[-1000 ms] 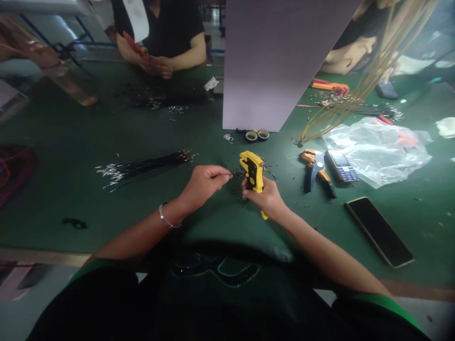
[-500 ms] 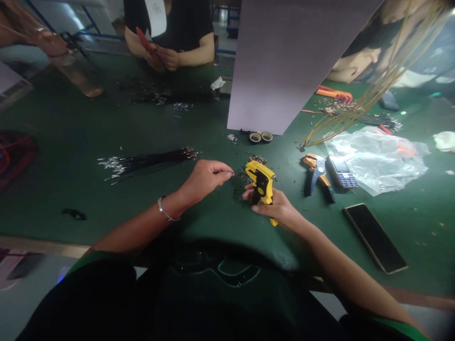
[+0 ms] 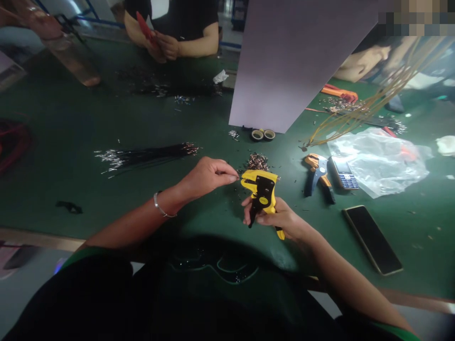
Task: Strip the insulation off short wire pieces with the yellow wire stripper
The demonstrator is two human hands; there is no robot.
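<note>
Workbench, green. Black wire bundle left of yellow-and-black hand tool, smartphone off to tool's right. Right hand wrapped round tool, its handles spread apart. Left hand pinching thin dark wire at tool's nose, can't tell if wire's inside. Scrap pile just beyond tool. Yellow oval label on tool, unreadable. Vs half a second ago: tool nose closer to left fingertips, way more scrap showing.

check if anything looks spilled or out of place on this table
The small loose pieces beyond the yellow tool look somewhat spilled: they lie scattered straight on the green tabletop, not in any container. Nothing looks clearly damaged.
</note>
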